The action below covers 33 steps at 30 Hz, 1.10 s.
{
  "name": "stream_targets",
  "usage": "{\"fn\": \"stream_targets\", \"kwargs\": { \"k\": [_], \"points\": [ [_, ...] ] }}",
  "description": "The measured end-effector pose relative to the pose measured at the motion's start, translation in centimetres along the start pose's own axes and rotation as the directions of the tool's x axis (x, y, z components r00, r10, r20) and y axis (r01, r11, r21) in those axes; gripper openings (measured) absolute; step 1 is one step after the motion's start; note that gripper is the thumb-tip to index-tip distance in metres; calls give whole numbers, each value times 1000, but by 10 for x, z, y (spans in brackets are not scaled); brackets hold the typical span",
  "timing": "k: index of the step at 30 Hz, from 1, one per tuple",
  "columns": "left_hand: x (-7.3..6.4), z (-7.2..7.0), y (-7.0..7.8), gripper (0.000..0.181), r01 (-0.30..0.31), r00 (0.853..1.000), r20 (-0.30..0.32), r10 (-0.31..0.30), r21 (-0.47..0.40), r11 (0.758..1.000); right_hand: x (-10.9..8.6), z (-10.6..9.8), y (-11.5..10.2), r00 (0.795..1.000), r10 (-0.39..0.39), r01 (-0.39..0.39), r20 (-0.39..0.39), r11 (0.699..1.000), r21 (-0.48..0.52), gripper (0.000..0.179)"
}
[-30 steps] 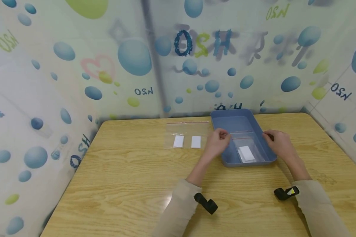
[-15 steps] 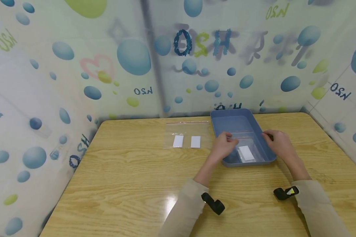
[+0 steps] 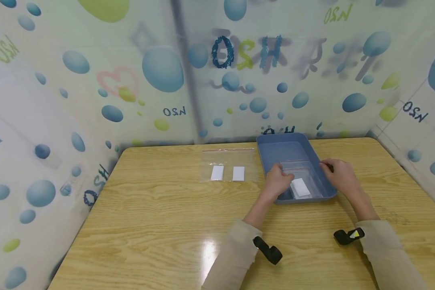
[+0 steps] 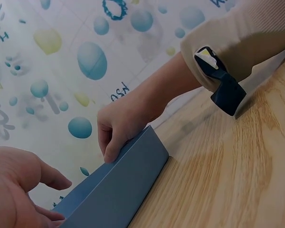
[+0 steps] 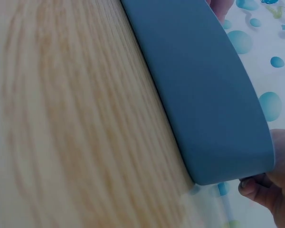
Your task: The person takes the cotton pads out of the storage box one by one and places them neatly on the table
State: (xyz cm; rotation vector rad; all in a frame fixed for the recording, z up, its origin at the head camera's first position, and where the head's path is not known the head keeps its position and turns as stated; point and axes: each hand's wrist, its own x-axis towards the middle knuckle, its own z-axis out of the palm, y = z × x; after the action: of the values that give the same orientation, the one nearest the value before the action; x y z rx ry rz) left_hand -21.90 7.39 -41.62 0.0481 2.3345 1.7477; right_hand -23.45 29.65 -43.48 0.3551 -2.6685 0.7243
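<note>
Head view shows the right hand (image 3: 340, 175) pinching the rim of a blue rectangular tray (image 3: 283, 148) and the left hand (image 3: 277, 179), fingers parted, beside clear plastic zip bags (image 3: 313, 176) inside, between both hands, seemingly a straightening step whose next move likely calls for light fingertips
</note>
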Motion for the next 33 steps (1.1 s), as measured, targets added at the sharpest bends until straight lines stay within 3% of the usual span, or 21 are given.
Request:
{"fn": "stream_targets", "kwargs": {
  "k": [15, 21, 28, 33],
  "points": [
    [3, 8, -2, 52, 25, 1000, -16, -25, -2, 1000, 0, 0, 0, 1000, 15, -15, -1, 1000, 8, 18],
    [2, 13, -2, 33, 44, 999, -15, -45, -80, 996, 1, 1, 0, 1000, 6, -6, -10, 1000, 5, 17],
    [5, 19, -5, 3, 9, 999, -48, -17, -159, 987, 1, 0, -2, 1000, 3, -3, -17, 1000, 6, 17],
    [5, 22, -5, 6, -6, 997, -74, -8, -188, 982, 0, -1, -3, 1000, -1, 1, -20, 1000, 6, 17]
  ]
}}
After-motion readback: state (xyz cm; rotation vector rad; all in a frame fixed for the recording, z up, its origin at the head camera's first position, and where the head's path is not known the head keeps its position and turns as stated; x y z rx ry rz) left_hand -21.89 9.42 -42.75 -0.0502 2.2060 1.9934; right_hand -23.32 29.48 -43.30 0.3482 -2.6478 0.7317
